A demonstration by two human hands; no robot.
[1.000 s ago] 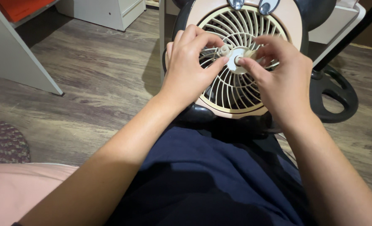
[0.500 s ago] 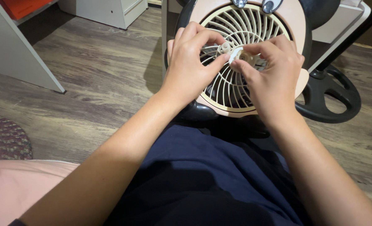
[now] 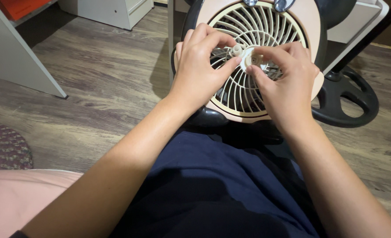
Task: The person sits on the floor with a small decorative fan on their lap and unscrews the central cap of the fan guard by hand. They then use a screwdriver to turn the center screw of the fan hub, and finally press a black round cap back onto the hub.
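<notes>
Both hands up at the pink fan (image 3: pixel 312 17) propped on the lap: left hand (image 3: pixel 200 72) curled against the cream grille (image 3: pixel 241 94), right hand (image 3: pixel 288 83) pinching the small white hub cap (image 3: pixel 252 58) dead centre.

Top edge cuts off the fan (image 3: pixel 266 57) above its grille. My left hand (image 3: pixel 200 70) hides the grille's left side, my right hand (image 3: pixel 288 83) the right. Fingertips cover most of the small white hub piece (image 3: pixel 250 57); can't tell its shape. Fan's base hidden behind my lap. Braided rug (image 3: pixel 4 147) cut off at left edge.
</notes>
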